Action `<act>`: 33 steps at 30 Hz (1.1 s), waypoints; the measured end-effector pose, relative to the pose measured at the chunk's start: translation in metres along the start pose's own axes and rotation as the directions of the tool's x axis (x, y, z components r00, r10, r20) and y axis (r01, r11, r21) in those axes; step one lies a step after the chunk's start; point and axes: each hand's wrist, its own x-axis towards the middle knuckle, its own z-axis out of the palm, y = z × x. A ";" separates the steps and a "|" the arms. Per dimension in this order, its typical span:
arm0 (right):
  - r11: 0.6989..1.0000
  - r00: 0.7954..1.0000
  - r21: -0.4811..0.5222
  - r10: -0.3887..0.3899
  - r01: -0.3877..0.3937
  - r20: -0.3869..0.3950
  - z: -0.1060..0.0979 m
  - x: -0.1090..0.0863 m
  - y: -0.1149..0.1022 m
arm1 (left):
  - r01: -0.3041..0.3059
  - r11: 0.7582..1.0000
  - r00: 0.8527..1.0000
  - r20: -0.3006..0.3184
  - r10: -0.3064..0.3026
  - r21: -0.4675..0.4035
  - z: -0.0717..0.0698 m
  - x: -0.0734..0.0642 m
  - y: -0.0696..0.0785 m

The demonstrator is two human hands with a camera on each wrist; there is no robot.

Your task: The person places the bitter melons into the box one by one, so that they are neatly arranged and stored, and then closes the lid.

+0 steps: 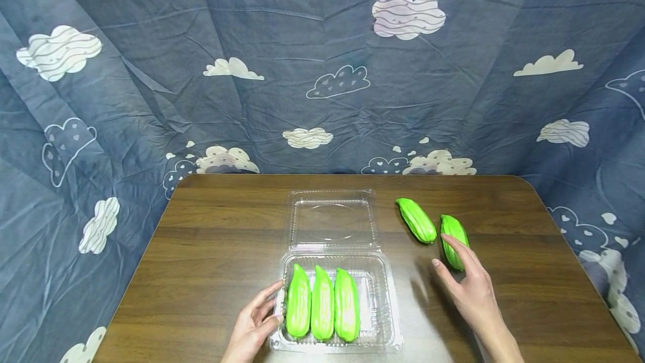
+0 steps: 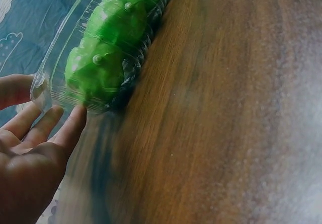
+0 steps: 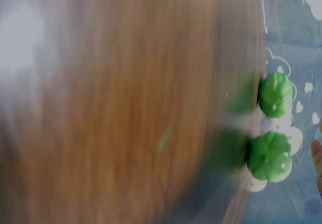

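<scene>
From the left edge of the desk (image 1: 211, 262), a wide stretch of wood runs to the box (image 1: 373, 301); its lid (image 1: 332, 220) lies open between it and the far edge. To the right there is room again, with two loose gourds (image 1: 416, 220) well in from the right edge. Box and lid are thin, clear, ribbed plastic; the desk is brown-grained with rounded far corners. The gourds are glossy green, long and ridged. I count five: three inside the box, side by side from its left wall, and the two outside. The left hand (image 1: 252, 318) holds the box's left rim, thumb and fingers against it. The right hand (image 1: 473, 293) hovers, fingers apart, over the rightmost gourd (image 1: 453, 228), seemingly off it, though its wrist view is blurred.
</scene>
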 end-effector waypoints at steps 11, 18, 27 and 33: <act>0.995 0.997 -0.069 0.080 -0.078 0.022 -0.010 0.010 0.016 | -0.008 1.000 1.000 -0.010 0.008 -0.004 -0.001 0.000 -0.001; 0.990 0.991 -0.081 0.117 -0.112 0.062 -0.013 0.020 0.028 | -0.014 1.000 1.000 -0.011 0.014 -0.008 -0.001 0.000 -0.002; 0.972 0.967 -0.117 0.218 -0.204 0.131 -0.015 0.027 0.043 | -0.024 1.000 1.000 -0.005 0.024 -0.015 -0.001 0.000 -0.004; 0.954 0.939 -0.125 0.292 -0.273 0.183 -0.016 0.032 0.048 | -0.024 0.999 1.000 -0.008 0.024 -0.021 -0.001 0.000 -0.005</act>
